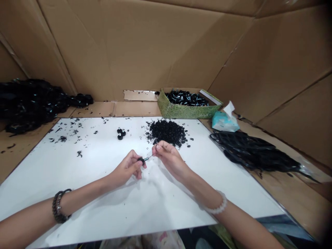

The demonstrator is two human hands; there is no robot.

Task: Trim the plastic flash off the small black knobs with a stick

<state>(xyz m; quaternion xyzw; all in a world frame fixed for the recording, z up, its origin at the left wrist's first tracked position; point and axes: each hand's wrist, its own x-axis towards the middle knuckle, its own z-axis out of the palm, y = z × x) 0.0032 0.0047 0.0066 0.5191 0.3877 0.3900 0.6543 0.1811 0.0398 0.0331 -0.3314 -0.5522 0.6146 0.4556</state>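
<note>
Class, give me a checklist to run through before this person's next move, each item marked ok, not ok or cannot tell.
1. Left hand holding the knob: ok.
2. Stud facing the right hand: ok.
3. Pin seated in the stud: cannot tell, too fine.
4. Black bits seemingly within reach: ok.
5. Scraps off the board: not ok, some lie at left.

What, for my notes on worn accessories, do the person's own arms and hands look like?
The left hand and right hand are bare, as are the left forearm and right forearm where they show. Dark beaded bracelets, with some lighter beads, circle the left wrist; a pale, whitish beaded bracelet circles the right.
</note>
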